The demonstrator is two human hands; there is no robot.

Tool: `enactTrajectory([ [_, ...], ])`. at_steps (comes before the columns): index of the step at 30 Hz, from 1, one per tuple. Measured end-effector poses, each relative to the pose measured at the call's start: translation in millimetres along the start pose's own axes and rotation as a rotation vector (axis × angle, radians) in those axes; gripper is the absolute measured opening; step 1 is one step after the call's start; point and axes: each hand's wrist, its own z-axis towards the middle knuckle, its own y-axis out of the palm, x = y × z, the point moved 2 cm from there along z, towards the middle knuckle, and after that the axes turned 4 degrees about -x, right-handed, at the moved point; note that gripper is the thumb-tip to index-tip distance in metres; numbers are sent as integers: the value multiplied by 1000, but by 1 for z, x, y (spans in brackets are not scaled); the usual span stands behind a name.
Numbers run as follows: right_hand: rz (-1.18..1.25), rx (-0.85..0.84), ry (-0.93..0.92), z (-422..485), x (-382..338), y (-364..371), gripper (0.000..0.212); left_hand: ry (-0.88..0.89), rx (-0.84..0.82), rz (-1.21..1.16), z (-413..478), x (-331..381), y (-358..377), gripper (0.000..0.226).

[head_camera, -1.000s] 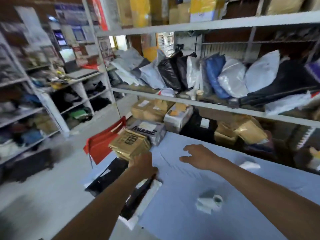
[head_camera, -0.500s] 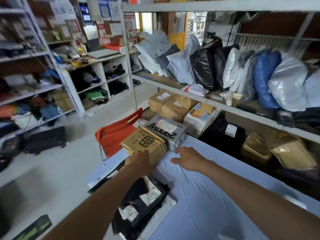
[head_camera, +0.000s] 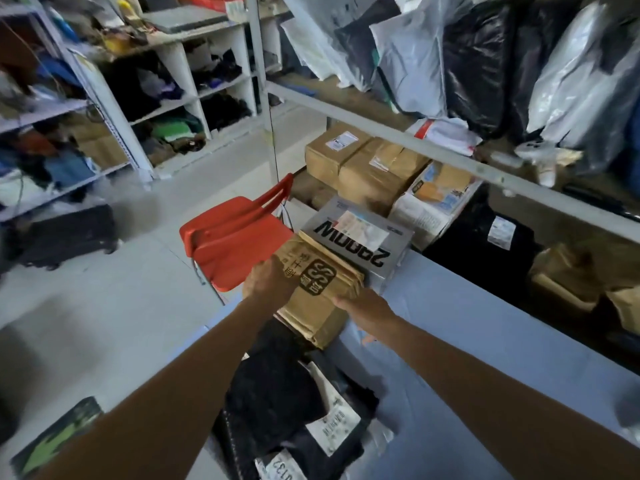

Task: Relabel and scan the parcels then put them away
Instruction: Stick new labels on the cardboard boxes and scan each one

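Observation:
A brown cardboard parcel [head_camera: 320,292] with a black printed logo lies at the left end of the light blue table [head_camera: 485,341]. My left hand [head_camera: 268,280] grips its left edge. My right hand [head_camera: 363,303] holds its right edge, fingers curled under the side. Behind it sits a grey box [head_camera: 360,240] marked 2000W with a white label. Black mailer bags [head_camera: 287,393] with white barcode labels lie on the table nearer to me.
A red plastic chair [head_camera: 235,233] stands just left of the table. Cardboard boxes [head_camera: 367,168] sit on the low shelf behind. The metal shelf rail [head_camera: 433,150] above carries black, white and grey mailer bags [head_camera: 467,53]. More racks [head_camera: 104,109] stand across the grey floor.
Both hands reached forward and left from the open table and took hold of the brown parcel. The view swung down and closer to it.

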Motion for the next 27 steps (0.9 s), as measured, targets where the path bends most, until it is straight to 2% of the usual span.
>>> enactTrajectory([
  [2,72,15,71,17,-1,11,71,-20,69,-14,25,-8,3,42],
  [4,116,25,95,32,0,22,77,-46,110,19,46,-19,6,49],
  [7,180,113,116,49,4,33,69,-110,-10,39,71,-38,17,58],
  [9,156,173,98,56,6,35,65,-138,-62,35,77,-46,26,49],
  [14,210,191,120,57,1,36,44,-119,-4,5,73,-46,31,45],
  [18,401,183,185,51,-1,37,52,-125,36,-19,58,-39,23,45],
  [20,502,216,167,42,3,34,46,-109,63,0,46,-31,17,46],
  [23,529,259,91,17,14,25,33,-77,75,26,27,-15,9,47],
  [27,509,351,32,-24,38,-3,39,0,66,29,-10,20,5,47],
])
